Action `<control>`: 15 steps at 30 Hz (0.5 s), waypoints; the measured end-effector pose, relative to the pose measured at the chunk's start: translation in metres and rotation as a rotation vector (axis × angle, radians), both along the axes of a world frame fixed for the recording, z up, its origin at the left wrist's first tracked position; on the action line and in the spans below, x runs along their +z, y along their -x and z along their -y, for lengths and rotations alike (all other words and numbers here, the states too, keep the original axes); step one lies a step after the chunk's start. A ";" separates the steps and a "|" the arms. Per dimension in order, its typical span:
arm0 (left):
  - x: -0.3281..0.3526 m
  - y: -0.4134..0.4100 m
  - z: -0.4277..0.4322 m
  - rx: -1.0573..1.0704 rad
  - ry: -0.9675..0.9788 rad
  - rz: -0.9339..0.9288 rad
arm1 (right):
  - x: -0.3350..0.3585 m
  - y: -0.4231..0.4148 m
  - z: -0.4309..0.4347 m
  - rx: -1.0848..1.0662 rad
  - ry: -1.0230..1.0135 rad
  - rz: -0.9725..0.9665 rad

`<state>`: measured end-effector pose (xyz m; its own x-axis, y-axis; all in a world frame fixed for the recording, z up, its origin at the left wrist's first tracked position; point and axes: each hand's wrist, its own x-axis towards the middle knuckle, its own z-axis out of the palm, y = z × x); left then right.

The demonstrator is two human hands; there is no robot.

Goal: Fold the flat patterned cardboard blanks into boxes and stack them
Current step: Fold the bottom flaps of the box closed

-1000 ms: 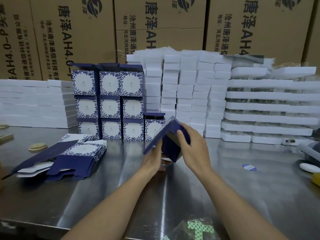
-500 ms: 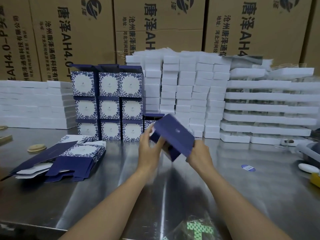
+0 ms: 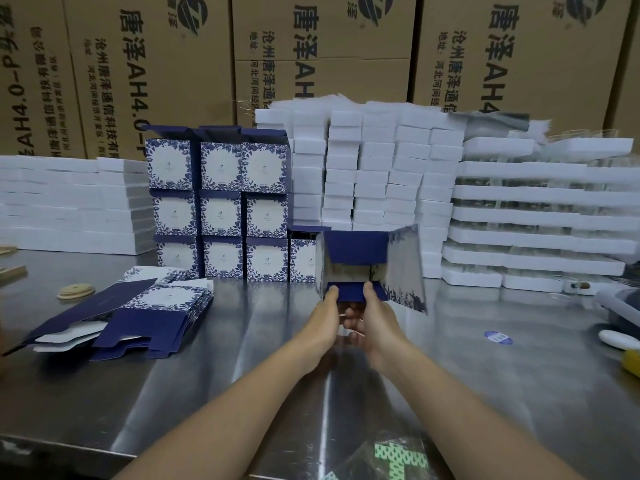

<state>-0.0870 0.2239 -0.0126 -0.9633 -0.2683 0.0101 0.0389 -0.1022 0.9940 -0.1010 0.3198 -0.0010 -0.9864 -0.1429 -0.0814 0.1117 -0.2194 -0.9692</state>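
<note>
Here, steel table [image 3: 485, 393] — brown cartons [image 3: 329, 46] behind, white stacks [image 3: 377, 168] between.

Counts on the worktop [image 3: 485, 393]

Ten folded patterned boxes [image 3: 221, 202] stand left of centre: three columns of three plus a single one at the lower right of the block. One half-formed box [image 3: 356, 247] is held up mid-frame by two hands, left hand [image 3: 322, 323] and right hand [image 3: 375, 323]. One pile of flat blanks [image 3: 145, 313] lies at lower left; its sheet count cannot be told. One round tan disc [image 3: 75, 292] sits at far left, one blue sticker [image 3: 498, 337] at right.
</note>
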 end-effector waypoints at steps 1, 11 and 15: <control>0.000 0.001 0.000 0.022 0.010 -0.008 | 0.001 -0.003 0.001 0.030 -0.014 0.009; 0.002 0.001 -0.001 0.053 0.059 -0.035 | 0.000 -0.012 0.009 0.166 0.054 -0.118; 0.003 0.000 -0.004 0.055 0.103 -0.067 | 0.002 -0.014 0.006 0.164 0.018 -0.115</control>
<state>-0.0872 0.2283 -0.0100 -0.9435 -0.3146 0.1041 0.1083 0.0043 0.9941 -0.0869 0.3141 0.0008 -0.9523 -0.3032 0.0347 0.0361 -0.2248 -0.9737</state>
